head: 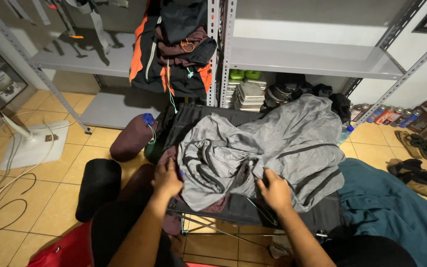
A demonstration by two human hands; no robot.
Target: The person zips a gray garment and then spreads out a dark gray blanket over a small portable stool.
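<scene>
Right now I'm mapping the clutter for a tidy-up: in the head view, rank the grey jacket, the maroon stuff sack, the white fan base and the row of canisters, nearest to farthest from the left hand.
1. Grey jacket: touching the left hand, on the cot.
2. Maroon stuff sack: on the floor, up and left.
3. White fan base: far left on the tiles.
4. Row of canisters: far right, by the shelf.

Left of the grey jacket, bare tile is left open past the black roll; right is blocked by teal fabric
</scene>
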